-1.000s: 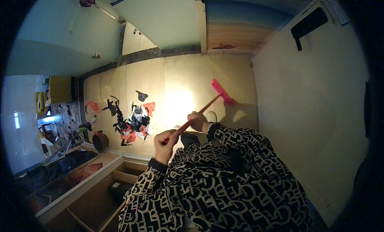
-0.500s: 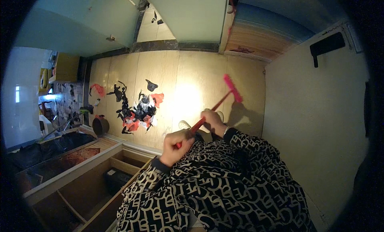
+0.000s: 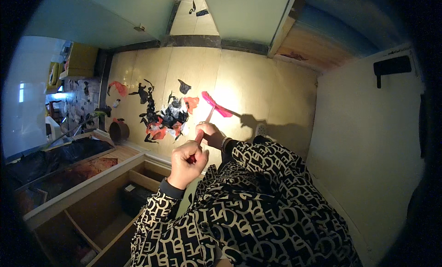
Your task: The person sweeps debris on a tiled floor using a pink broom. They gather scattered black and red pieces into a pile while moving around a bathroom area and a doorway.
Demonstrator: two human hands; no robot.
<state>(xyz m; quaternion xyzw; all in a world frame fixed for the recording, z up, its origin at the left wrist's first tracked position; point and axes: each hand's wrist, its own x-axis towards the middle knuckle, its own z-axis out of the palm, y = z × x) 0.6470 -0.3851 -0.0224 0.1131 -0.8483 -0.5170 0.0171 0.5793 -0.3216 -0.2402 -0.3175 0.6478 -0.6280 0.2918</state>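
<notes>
Two hands hold a red broom over a pale floor.

Left hand [image 3: 185,162] and right hand [image 3: 208,132] have fingers wrapped around the broom [image 3: 212,108] handle; its head sits just beside a scrap pile [image 3: 162,116].

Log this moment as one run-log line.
left hand: grips top of red long-handled broom | right hand: grips handle lower | pink broom head: beside black-and-red scrap pile | pale floor

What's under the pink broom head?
The pink broom head rests on bare pale wood flooring, brightly lit, beside the pile of red and black scraps. Anything directly beneath the bristles is hidden. Both hands, left and right, grip the handle.
</notes>
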